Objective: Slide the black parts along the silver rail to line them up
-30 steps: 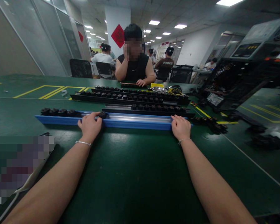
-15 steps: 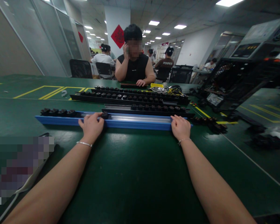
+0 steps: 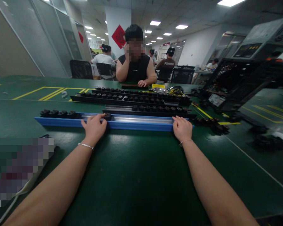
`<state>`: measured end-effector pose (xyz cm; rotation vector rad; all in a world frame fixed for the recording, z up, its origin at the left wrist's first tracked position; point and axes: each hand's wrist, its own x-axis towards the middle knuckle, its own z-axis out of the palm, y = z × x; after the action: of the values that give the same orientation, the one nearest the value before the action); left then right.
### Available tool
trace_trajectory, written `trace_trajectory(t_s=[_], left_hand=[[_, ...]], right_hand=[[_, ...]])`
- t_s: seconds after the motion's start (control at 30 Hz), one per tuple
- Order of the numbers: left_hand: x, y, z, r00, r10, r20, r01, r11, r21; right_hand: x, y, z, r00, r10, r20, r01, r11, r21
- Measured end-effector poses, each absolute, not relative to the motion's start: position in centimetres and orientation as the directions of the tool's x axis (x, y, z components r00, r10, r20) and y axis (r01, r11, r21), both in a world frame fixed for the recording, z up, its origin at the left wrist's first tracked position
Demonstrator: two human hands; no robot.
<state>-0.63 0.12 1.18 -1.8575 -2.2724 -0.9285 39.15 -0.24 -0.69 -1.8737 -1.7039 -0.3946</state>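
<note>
A long blue rail with a shiny metal groove lies crosswise on the green table. Several black socket modules sit in its left end. My left hand is closed at the rail, its fingers against a single black socket module in the groove. At the right end, my right hand grips the rail with curled fingers over its near wall; the fingertips are partly hidden behind it. Between my hands the groove shows bare metal.
Black rails with more socket modules lie behind the blue one. Loose black parts and a large dark machine stand right. A metal dish is farther back. Across the table sits a person. A blurred-out object lies left.
My left hand and the single socket module have shifted slightly to the right along the groove. My right hand stays on the rail's end.
</note>
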Motion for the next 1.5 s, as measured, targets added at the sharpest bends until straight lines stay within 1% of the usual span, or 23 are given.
trace_trajectory(t_s=[0.17,0.5,0.73,1.23,1.5], left_hand=[[-0.4,0.1,1.3,-0.247,0.888,0.389,0.920,0.089,0.381],[-0.4,0.0,1.3,-0.204,0.902,0.380,0.927,0.053,0.371],[-0.3,0.0,1.3,-0.206,0.905,0.372,0.927,0.058,0.371],[0.5,-0.3,1.6,-0.127,0.923,0.364,0.929,-0.018,0.371],[0.2,-0.2,1.3,-0.112,0.919,0.379,0.926,-0.041,0.374]], right_hand=[[39.1,-0.3,-0.7,0.158,0.812,0.562,0.976,-0.040,-0.216],[39.1,-0.3,-0.6,0.156,0.811,0.564,0.973,-0.029,-0.227],[39.2,-0.3,-0.7,0.151,0.814,0.561,0.975,-0.028,-0.222],[39.3,-0.1,-1.0,0.151,0.795,0.588,0.976,-0.024,-0.218],[39.2,-0.3,-0.7,0.151,0.805,0.574,0.976,-0.029,-0.216]])
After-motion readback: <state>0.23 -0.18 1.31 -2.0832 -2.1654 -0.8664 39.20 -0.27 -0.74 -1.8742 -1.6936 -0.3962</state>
